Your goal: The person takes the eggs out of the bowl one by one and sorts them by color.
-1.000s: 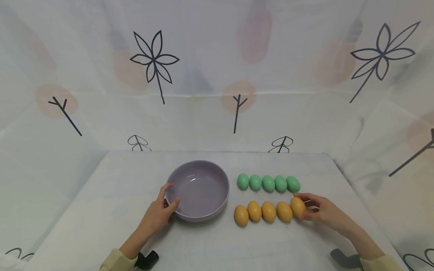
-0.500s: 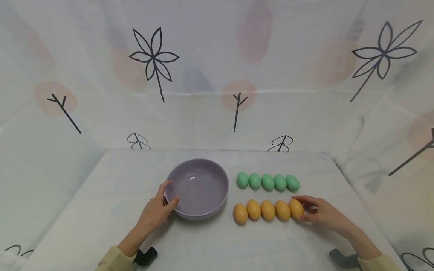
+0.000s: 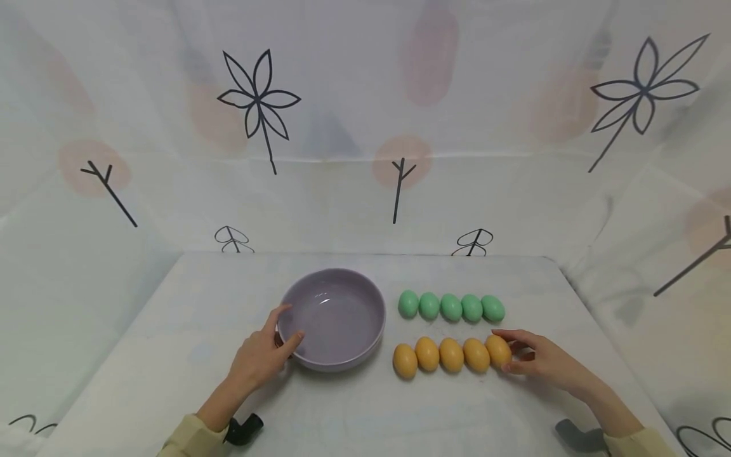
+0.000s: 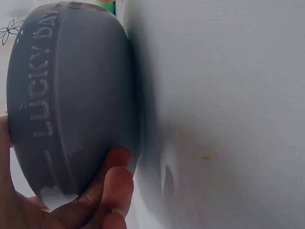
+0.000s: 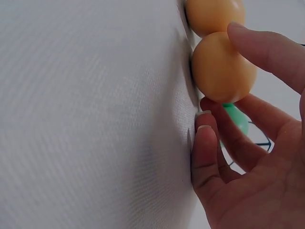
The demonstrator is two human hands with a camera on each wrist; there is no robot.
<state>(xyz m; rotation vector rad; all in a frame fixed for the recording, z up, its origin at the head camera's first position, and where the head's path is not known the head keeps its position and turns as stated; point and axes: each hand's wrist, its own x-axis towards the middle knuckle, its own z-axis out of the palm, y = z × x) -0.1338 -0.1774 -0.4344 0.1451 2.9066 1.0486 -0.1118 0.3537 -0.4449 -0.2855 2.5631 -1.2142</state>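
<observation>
A round purple bowl (image 3: 342,324) stands on the white-covered table. My left hand (image 3: 257,358) grips its left side, with thumb and index finger over the rim and other fingers against the outer wall. In the left wrist view, raised lettering runs along the bowl's wall (image 4: 90,95). Right of the bowl lies a row of orange eggs. My right hand (image 3: 551,362) holds the right-end orange egg (image 3: 499,351), thumb on its near side and fingertips on the far side. That egg (image 5: 221,69) touches its neighbour (image 5: 214,16) and rests at the table surface.
Behind the orange row lies a row of several green eggs (image 3: 451,307). A patterned white curtain (image 3: 342,209) closes off the back and both sides of the table (image 3: 320,419). Dark wrist mounts (image 3: 244,430) sit by both cuffs.
My right thumb and fingertips have come slightly farther left around the right-end orange egg. My left hand and the bowl stay in place.
</observation>
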